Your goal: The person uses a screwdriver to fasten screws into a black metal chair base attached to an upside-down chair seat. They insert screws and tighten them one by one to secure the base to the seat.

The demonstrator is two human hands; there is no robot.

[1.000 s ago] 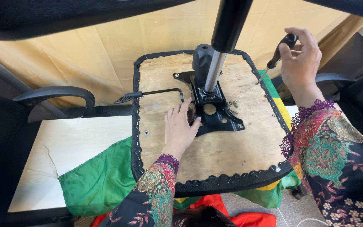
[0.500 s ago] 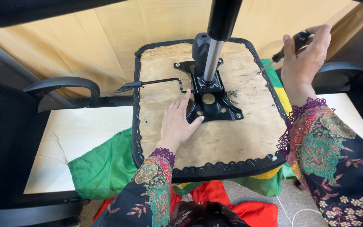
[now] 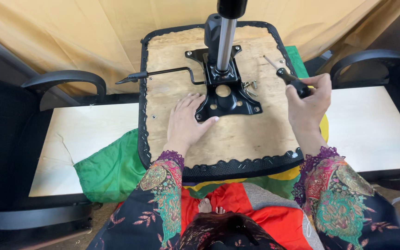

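Right hand [image 3: 307,104] has lowered the gripped screwdriver [image 3: 287,76] toward the screws [image 3: 250,85]; left hand [image 3: 187,121] lies flat, steadying the plate [image 3: 225,99].

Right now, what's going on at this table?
A person is working on an upturned office chair seat lying wooden underside up on a white table. The left hand rests flat beside the black metal mounting plate, fingertips touching its edge. The right hand grips a black-handled screwdriver. A few loose screws lie next to the plate.
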